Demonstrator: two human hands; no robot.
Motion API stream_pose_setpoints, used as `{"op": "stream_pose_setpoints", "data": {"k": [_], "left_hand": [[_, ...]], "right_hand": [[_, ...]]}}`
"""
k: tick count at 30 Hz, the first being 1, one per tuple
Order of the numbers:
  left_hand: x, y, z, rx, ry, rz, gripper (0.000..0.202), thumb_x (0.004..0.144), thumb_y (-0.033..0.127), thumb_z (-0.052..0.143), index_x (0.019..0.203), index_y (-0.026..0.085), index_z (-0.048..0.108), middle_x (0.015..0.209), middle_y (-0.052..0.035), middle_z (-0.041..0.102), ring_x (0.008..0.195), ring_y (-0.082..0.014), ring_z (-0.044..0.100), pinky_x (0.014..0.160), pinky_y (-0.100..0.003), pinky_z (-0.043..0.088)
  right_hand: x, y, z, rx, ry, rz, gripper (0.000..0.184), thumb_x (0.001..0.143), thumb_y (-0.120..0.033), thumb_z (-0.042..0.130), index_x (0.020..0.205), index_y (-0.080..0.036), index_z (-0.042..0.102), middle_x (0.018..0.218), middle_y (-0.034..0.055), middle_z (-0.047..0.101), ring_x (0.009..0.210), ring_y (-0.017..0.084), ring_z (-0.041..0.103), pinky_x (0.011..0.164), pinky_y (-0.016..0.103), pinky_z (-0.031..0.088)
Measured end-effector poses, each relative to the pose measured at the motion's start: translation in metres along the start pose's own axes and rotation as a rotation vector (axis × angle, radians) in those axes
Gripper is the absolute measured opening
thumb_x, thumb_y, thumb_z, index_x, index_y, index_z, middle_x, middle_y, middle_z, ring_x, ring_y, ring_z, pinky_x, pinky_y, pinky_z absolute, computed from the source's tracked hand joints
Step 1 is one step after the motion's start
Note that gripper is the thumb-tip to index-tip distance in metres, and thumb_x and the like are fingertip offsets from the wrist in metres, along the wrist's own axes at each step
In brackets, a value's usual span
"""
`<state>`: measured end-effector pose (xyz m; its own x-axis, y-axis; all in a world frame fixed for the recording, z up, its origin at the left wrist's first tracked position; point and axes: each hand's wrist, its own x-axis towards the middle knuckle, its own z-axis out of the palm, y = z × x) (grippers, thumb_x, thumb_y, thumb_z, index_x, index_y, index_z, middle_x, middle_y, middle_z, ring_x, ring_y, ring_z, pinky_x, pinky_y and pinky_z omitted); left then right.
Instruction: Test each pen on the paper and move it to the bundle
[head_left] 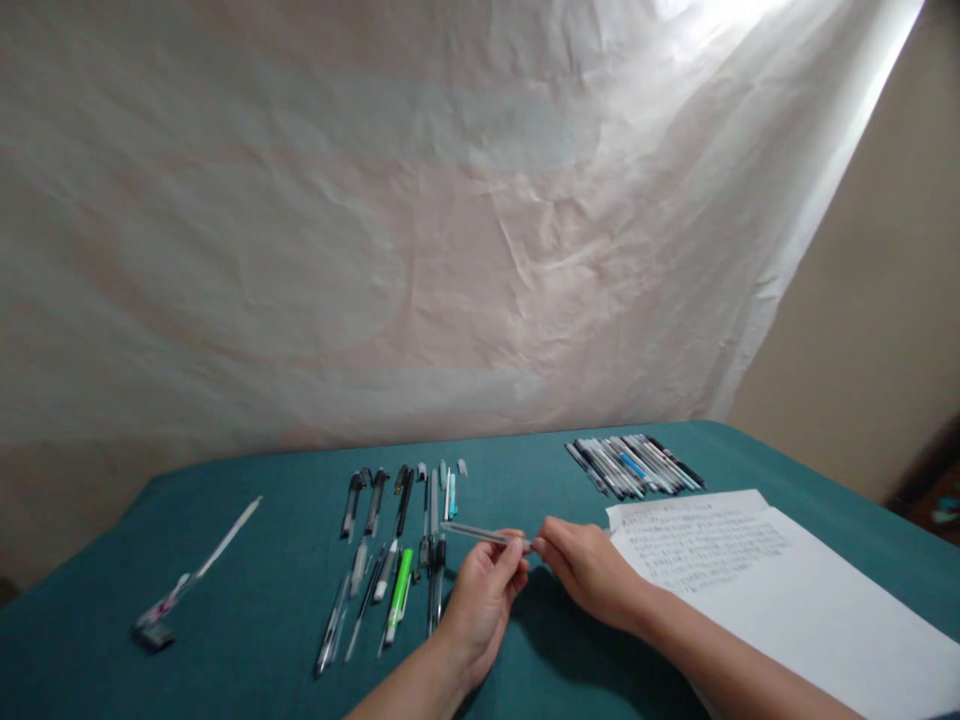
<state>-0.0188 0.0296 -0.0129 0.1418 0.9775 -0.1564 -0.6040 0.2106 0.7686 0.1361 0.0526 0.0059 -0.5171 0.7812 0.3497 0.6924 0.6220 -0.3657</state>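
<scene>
My left hand [480, 598] and my right hand [589, 572] meet over the teal table [247, 560], both pinched on a thin clear pen [480, 533] that points away to the left. The left fingers grip its barrel and the right fingertips pinch its near end. Just left of my hands lie several loose pens and pen parts [390, 560], among them a green one [400, 592].
A tidy bundle of several pens [634, 465] lies at the back right. Handwritten white paper sheets [750, 580] cover the table's right side. A long white pen with a dark tag [191, 578] lies at the left. A creased white sheet hangs behind.
</scene>
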Motion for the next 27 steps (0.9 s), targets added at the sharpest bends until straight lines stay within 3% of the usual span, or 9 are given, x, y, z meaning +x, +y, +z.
{"op": "stream_pose_setpoints", "data": {"k": [3,7,12,19,22,24,27], "left_hand": [[0.0,0.0,0.0,0.001,-0.003,-0.001,0.017,0.073,0.022,0.067,0.086,0.013,0.06,0.081,-0.0018,0.06,0.066,-0.0063,0.053,0.064,-0.017,0.045],[0.0,0.0,0.0,-0.013,-0.001,-0.005,0.019,0.071,0.022,0.069,0.086,0.014,0.061,0.079,-0.0011,0.06,0.065,-0.0062,0.054,0.065,-0.016,0.045],[0.0,0.0,0.0,-0.018,0.003,-0.013,0.02,0.069,0.022,0.07,0.084,0.014,0.061,0.079,-0.0013,0.062,0.065,-0.0061,0.055,0.064,-0.016,0.045],[0.001,0.0,0.0,-0.017,0.006,-0.023,0.021,0.067,0.022,0.072,0.083,0.014,0.062,0.078,-0.0005,0.061,0.063,-0.0061,0.055,0.064,-0.017,0.044],[-0.001,0.001,0.001,-0.016,-0.007,-0.026,0.019,0.069,0.022,0.07,0.084,0.014,0.061,0.079,-0.0001,0.06,0.063,-0.0053,0.054,0.064,-0.016,0.042],[-0.004,0.002,0.003,-0.029,-0.07,-0.066,0.015,0.072,0.024,0.067,0.082,0.014,0.061,0.077,-0.0004,0.059,0.062,-0.0057,0.053,0.063,-0.017,0.042],[-0.008,0.002,0.005,-0.045,-0.236,-0.225,0.017,0.078,0.03,0.06,0.077,0.012,0.059,0.072,-0.0037,0.06,0.06,-0.0084,0.054,0.06,-0.02,0.041]], "right_hand": [[0.0,0.0,-0.002,0.049,-0.023,0.025,0.032,0.092,-0.032,0.029,0.071,-0.019,0.049,0.064,-0.0003,0.055,0.057,0.012,0.05,0.054,0.021,0.031],[0.0,-0.002,-0.009,0.113,-0.036,0.0,0.018,0.088,-0.033,0.038,0.084,-0.019,0.05,0.073,0.0007,0.059,0.062,0.012,0.052,0.057,0.021,0.033],[0.0,-0.001,-0.002,0.096,-0.005,-0.005,0.023,0.09,-0.03,0.034,0.076,-0.019,0.048,0.068,0.0002,0.056,0.06,0.012,0.051,0.055,0.022,0.033],[0.001,0.005,0.007,0.423,-0.064,0.106,0.036,0.092,-0.038,0.025,0.07,-0.019,0.046,0.061,-0.0012,0.055,0.052,0.01,0.052,0.051,0.019,0.038],[0.003,0.008,0.007,0.451,-0.039,0.131,0.036,0.091,-0.04,0.028,0.07,-0.018,0.047,0.06,-0.0011,0.055,0.052,0.01,0.052,0.051,0.019,0.039],[0.003,0.009,0.004,0.416,-0.002,0.131,0.03,0.091,-0.037,0.03,0.078,-0.018,0.05,0.063,-0.001,0.057,0.052,0.01,0.053,0.052,0.02,0.039],[0.002,0.007,-0.001,0.336,0.005,0.057,0.023,0.089,-0.027,0.035,0.107,-0.02,0.049,0.078,0.0005,0.061,0.062,0.011,0.056,0.059,0.021,0.042]]}}
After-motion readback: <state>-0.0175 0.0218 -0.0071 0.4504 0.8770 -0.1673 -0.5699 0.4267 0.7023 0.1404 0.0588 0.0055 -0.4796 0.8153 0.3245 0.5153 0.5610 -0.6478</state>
